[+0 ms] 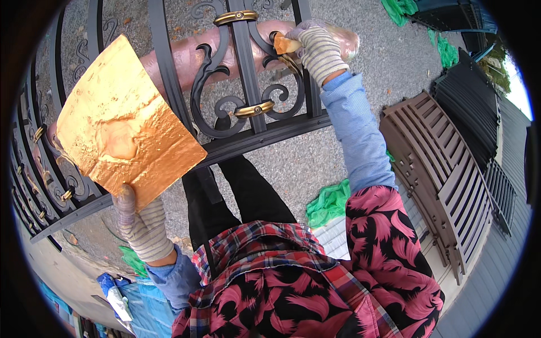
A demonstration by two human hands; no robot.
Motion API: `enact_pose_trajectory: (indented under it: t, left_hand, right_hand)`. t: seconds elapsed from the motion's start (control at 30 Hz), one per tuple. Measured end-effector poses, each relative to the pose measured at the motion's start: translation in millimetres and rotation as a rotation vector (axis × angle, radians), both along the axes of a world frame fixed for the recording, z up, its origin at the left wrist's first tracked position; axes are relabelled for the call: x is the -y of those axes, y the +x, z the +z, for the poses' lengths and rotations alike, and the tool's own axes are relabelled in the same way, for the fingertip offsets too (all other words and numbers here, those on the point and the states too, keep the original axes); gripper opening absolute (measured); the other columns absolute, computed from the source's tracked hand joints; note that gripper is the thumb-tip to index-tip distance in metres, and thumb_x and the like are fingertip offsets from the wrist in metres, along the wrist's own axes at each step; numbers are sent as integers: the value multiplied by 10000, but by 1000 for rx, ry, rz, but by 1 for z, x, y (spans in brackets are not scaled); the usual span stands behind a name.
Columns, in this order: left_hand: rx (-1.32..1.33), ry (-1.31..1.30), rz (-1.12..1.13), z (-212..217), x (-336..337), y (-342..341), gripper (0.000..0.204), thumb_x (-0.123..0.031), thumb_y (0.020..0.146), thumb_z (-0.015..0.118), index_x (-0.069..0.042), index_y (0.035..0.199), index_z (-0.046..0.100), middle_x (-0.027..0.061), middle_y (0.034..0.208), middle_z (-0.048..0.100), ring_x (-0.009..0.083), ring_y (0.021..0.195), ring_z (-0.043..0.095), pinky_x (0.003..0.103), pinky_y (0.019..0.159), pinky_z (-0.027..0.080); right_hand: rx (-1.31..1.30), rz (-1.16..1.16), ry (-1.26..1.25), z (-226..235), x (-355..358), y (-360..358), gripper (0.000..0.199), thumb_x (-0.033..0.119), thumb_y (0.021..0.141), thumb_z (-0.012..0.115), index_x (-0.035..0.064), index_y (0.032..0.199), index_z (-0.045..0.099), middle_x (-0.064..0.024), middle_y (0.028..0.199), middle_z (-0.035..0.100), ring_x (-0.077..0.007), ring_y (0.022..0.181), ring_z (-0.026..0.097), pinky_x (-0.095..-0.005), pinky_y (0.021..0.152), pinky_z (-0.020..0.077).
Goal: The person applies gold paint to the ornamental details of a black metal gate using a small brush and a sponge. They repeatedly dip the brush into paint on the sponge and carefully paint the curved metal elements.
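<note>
My left hand (143, 225), in a striped glove, grips a flat board (169, 146) by its near edge, thumb on top. Gold paint coats the board, with a thick wet patch around its middle. In my right hand (322, 52), also gloved, is a small gold-stained piece of sponge (286, 44). It is pressed against a scroll on the right of a black metal fence panel (248, 73). Traces of gold show on the curled tip just below it. Two gold collars ring the panel's central bar, the nearer one (255, 109) just above the bottom rail.
A pink plastic-wrapped roll (189, 50) lies under the fence panel. Brown slatted metal panels (434, 163) are stacked at the right, with black panels (468, 98) beyond. Green plastic (329, 204) lies on the grey ground; blue sheeting (147, 304) is at lower left.
</note>
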State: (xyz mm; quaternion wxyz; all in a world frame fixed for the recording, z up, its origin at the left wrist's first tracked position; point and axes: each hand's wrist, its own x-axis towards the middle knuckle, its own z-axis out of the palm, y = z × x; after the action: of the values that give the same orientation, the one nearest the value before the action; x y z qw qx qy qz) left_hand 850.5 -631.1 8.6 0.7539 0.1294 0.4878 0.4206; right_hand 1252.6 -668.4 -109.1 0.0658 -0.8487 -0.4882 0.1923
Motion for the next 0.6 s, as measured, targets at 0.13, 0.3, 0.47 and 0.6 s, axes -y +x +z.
enact_pose_trajectory:
  t: [0.13, 0.3, 0.47, 0.6]
  left_hand:
    - [-10, 18, 18, -4, -2, 0, 597, -146, 733, 657, -58, 1251, 374, 84, 1238, 431, 230, 1147, 400, 396, 1006, 273]
    - [-27, 20, 27, -3, -4, 1, 617, -146, 737, 652, -58, 1266, 347, 84, 1249, 420, 229, 1153, 392, 395, 1007, 271]
    - [-19, 38, 0, 0, -7, 3, 603, -140, 752, 632, -58, 1272, 338, 88, 1246, 419, 231, 1153, 388, 392, 1010, 262]
    - [-47, 47, 24, -3, -7, -1, 597, -139, 757, 626, -56, 1273, 337, 92, 1247, 415, 226, 1155, 382, 388, 1013, 252]
  right_hand:
    - [-134, -104, -128, 8, 4, 7, 296, 215, 675, 650, 114, 952, 627, -98, 975, 589, -265, 860, 583, -337, 765, 478]
    - [256, 347, 32, 54, -26, -8, 376, -16, 583, 668, 99, 939, 631, -99, 924, 601, -261, 828, 588, -308, 749, 491]
    - [16, -18, -283, 16, -26, 3, 359, 216, 668, 678, 171, 1017, 612, -116, 991, 572, -262, 891, 569, -330, 798, 466]
    - [94, 295, 31, 42, -18, 2, 308, 96, 649, 658, 98, 954, 616, -117, 914, 590, -283, 843, 571, -339, 757, 471]
